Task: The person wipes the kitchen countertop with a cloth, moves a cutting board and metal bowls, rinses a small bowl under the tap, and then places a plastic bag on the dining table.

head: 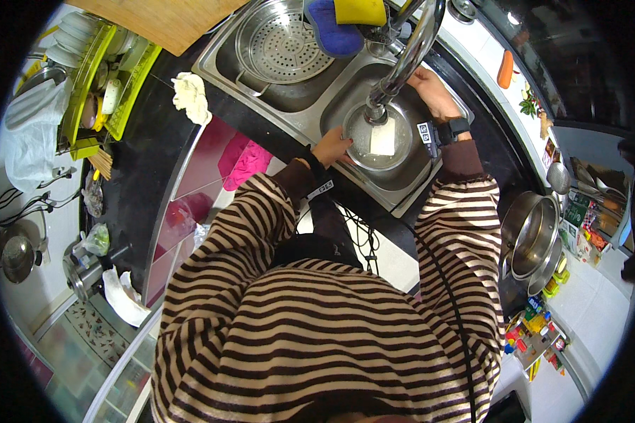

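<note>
In the right basin of a stainless steel double sink (pixel 332 120) sits a round metal bowl (pixel 357 149). A pale rectangular block (pixel 384 141), perhaps tofu, lies in the bowl, and the contents look wet. My left hand (pixel 332 147) grips the bowl's left rim, thumb on top and fingers partly hidden below. The chrome faucet (pixel 385 90) has its spout right over the bowl and covers part of it. Behind the faucet, at the basin's far side, is my right hand (pixel 435 96). Its fingertips are hidden, so what they touch cannot be made out.
A steamer pot (pixel 284 74) with a perforated insert fills the left basin. A blue sponge (pixel 334 29) and a yellow sponge (pixel 360 10) sit by the faucet. A crumpled pale cloth (pixel 191 98) lies left; a carrot (pixel 505 70) is on the right ledge. Metal pots (pixel 534 235) stand right.
</note>
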Tool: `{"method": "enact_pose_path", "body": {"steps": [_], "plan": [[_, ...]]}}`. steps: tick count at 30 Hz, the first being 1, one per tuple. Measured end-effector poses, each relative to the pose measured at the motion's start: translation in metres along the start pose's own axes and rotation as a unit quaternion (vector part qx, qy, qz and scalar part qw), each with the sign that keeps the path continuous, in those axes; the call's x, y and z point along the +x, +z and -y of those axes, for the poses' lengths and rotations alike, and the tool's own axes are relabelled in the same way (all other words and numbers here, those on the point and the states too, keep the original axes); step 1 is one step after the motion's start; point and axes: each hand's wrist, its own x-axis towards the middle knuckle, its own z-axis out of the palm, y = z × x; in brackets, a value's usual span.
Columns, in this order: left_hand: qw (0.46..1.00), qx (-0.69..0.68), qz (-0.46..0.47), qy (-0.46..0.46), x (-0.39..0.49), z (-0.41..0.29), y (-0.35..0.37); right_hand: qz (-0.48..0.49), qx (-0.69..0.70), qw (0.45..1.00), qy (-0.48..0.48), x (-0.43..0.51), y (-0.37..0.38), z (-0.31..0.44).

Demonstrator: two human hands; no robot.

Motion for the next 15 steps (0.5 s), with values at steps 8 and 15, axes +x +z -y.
{"method": "enact_pose_path", "body": {"steps": [8,15], "plan": [[1.0,0.01,-0.006,0.003,-0.017,-0.01,0.004,0.025,0.035,0.999,0.025,-0.018,0.019,0.045],[0.999,0.001,-0.002,0.039,-0.02,0.002,0.002,-0.012,0.124,0.992,-0.019,-0.043,0.011,0.0]]}}
